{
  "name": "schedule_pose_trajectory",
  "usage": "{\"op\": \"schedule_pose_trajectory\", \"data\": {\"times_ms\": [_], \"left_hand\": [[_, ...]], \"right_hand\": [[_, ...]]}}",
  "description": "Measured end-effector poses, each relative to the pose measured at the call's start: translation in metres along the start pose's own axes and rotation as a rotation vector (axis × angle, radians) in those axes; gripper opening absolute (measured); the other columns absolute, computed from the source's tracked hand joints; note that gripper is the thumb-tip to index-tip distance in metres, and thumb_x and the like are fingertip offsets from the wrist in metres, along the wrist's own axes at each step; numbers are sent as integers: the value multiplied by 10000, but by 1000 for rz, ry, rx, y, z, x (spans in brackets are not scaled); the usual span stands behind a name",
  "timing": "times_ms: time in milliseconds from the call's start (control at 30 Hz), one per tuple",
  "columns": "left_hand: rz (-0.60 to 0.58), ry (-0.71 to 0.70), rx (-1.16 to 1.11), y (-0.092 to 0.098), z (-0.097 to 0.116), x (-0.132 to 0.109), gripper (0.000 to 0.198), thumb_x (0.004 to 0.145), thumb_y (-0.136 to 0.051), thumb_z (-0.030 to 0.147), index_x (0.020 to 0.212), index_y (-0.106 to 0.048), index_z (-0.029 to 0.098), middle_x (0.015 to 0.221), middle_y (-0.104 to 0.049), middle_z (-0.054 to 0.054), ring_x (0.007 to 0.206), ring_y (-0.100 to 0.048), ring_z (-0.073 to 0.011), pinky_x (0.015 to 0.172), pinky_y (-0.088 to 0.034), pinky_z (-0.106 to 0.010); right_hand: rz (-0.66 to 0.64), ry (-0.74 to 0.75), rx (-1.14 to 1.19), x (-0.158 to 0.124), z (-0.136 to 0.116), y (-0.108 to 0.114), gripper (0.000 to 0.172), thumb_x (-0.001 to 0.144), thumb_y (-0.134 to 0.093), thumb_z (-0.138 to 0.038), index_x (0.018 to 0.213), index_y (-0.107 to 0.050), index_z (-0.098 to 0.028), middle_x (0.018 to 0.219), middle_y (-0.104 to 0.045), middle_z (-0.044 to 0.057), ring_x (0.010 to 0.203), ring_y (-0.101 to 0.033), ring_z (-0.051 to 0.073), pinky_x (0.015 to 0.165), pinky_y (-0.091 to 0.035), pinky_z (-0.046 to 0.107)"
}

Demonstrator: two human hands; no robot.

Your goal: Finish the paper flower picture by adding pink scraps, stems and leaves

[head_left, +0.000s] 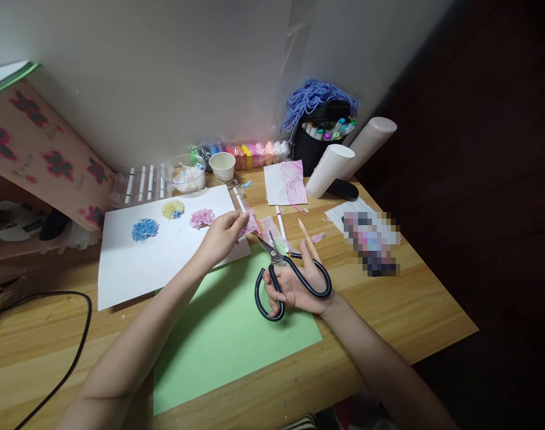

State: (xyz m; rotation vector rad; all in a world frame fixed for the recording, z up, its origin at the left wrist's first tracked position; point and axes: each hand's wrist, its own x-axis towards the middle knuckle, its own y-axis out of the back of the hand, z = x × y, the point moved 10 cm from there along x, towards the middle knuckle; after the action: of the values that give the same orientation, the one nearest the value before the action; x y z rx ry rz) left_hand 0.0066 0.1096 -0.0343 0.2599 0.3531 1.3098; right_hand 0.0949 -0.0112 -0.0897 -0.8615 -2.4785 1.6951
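Note:
My left hand (221, 236) pinches a small pink-streaked piece of paper (250, 225) over the right part of a white sheet (115, 263). Tufted clumps in blue (144, 229), yellow (171, 209) and pink (202, 218) lie on that sheet. My right hand (302, 288) has its fingers through the black looped handles of scissors (275, 255), above a green sheet (214, 340). The scissor blades are apart and point toward the pink paper, not touching it. Behind the scissors are pink-streaked scraps (272, 228), a white marker (280, 221) and a pointed wooden stick (307, 236).
A half-pink paper (284, 183), paper cup (222, 167) and clear bowl (185, 174) stand at the back. Beyond are a black marker holder (312, 143) with blue yarn and two white cylinders (330, 170). A flowered box (48, 149) and a cable (86, 322) are left.

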Motion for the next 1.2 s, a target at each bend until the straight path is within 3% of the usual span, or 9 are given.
{"op": "schedule_pose_trajectory", "data": {"times_ms": [133, 267, 500, 600, 700, 833, 967, 1033, 1200], "left_hand": [[-25, 64, 0, -4, -6, -2, 375, 855, -456, 486, 630, -428, 188, 526, -356, 59, 460, -381, -89, 436, -271, -214], [-197, 146, -186, -25, -12, -5, 417, 807, -524, 548, 631, -473, 174, 535, -327, 62, 454, -329, -72, 425, -255, -201], [-373, 273, -583, -55, -25, -7, 400, 736, -651, 528, 829, -667, 140, 639, -524, 9, 460, -269, -38, 455, -250, -187], [-385, 283, -612, -57, -30, -6, 397, 732, -658, 519, 839, -684, 137, 561, -463, 35, 436, -182, -32, 440, -200, -192], [-331, 248, -523, -51, -31, -2, 406, 726, -650, 537, 747, -653, 132, 569, -458, 30, 460, -245, -45, 456, -220, -198], [-154, 130, -259, -31, -23, 2, 474, 762, -561, 586, 576, -482, 157, 514, -355, 50, 487, -301, -74, 468, -221, -215], [-116, -15, -63, -31, -1, -4, 477, 821, -488, 552, 545, -376, 179, 497, -336, 55, 494, -329, -87, 483, -252, -221], [-154, -69, -1, -39, 8, -11, 466, 845, -463, 530, 549, -412, 173, 510, -396, 45, 513, -370, -94, 505, -284, -221], [-287, -92, 48, -65, 12, -21, 451, 866, -432, 511, 571, -439, 169, 539, -430, 39, 523, -389, -97, 504, -286, -221]], "right_hand": [[-59, 14, -44, -6, -4, -5, 981, 640, -36, -898, 881, -580, -117, 564, -559, 32, 579, -625, 227, 673, -486, 399], [-130, 51, -45, -9, -6, -13, 991, 632, -8, -891, 888, -560, -108, 538, -526, 13, 529, -601, 216, 613, -502, 401], [-248, 47, 4, -13, -6, -23, 1025, 591, 37, -894, 881, -540, -98, 524, -504, 11, 486, -579, 213, 521, -515, 400], [-251, 51, 2, -15, -8, -24, 1032, 587, 55, -893, 874, -535, -96, 520, -499, 10, 468, -566, 203, 507, -515, 403], [-232, 83, -57, -17, -11, -25, 1024, 587, 60, -893, 859, -532, -103, 505, -491, 2, 448, -552, 195, 514, -514, 419], [-12, 271, -241, -13, -29, -7, 900, 642, -120, -902, 828, -539, -127, 501, -496, -10, 464, -558, 185, 587, -521, 433], [573, 681, -498, -34, -71, 35, 471, 721, -607, -636, 807, -524, -180, 548, -537, -33, 547, -587, 156, 662, -519, 349], [758, 799, -592, -46, -80, 42, 361, 735, -675, -500, 849, -548, -182, 604, -574, -22, 601, -607, 153, 678, -517, 323], [787, 755, -621, -43, -76, 45, 316, 723, -695, -447, 801, -580, -163, 504, -551, -37, 488, -557, 131, 604, -542, 318]]}}
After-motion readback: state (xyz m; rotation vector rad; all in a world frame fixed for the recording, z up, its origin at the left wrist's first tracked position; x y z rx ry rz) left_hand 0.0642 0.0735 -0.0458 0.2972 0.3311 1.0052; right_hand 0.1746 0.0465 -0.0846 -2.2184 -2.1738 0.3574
